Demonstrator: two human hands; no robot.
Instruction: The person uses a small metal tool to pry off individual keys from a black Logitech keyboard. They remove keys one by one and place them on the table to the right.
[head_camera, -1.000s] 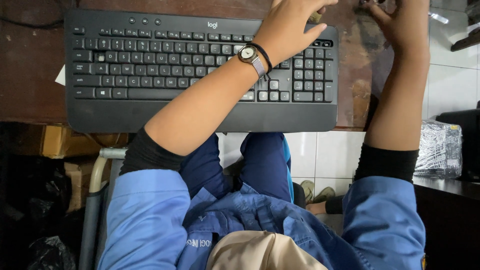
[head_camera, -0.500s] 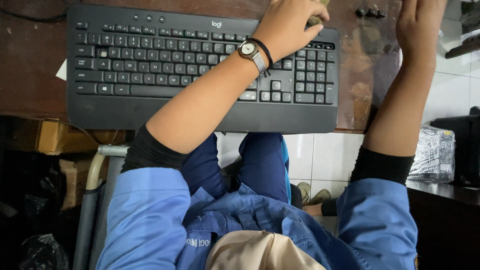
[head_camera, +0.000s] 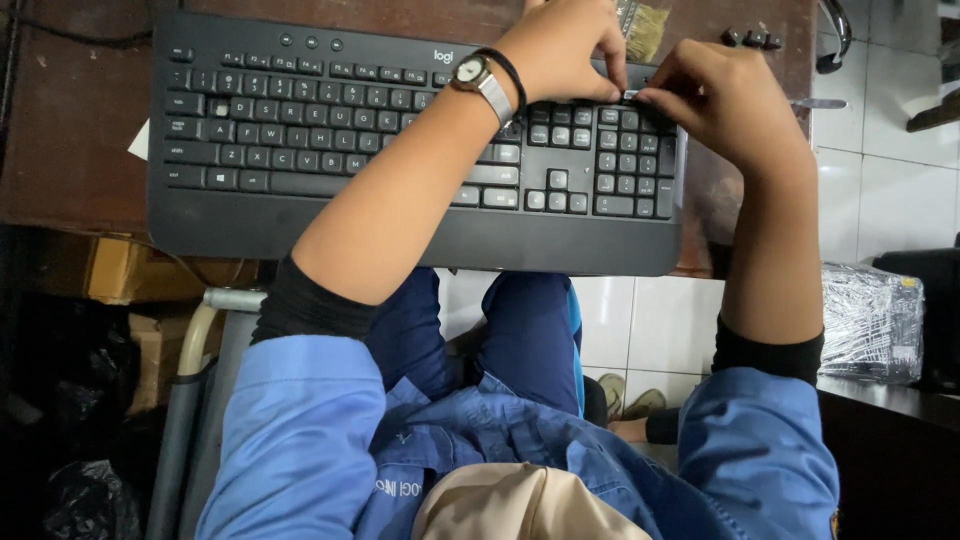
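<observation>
A black full-size keyboard (head_camera: 330, 140) lies on a dark brown wooden desk (head_camera: 70, 140). My left hand (head_camera: 565, 50), with a wristwatch and a black band on the wrist, curls its fingers down onto the top row of the number pad. Coming in from the right, my right hand (head_camera: 725, 100) meets it there. The fingertips of both hands pinch a small keycap (head_camera: 632, 96) at the number pad's top edge. How the keycap sits in its slot is hidden by the fingers.
A brush with pale bristles (head_camera: 645, 25) lies on the desk just behind the keyboard. A few loose black keycaps (head_camera: 750, 38) sit at the back right. A metal chair frame (head_camera: 195, 350) is below left, a plastic-wrapped box (head_camera: 870, 320) at right, over white floor tiles.
My right hand has come down from the desk's far right edge to the number pad. My left hand has shifted slightly down onto the top key row.
</observation>
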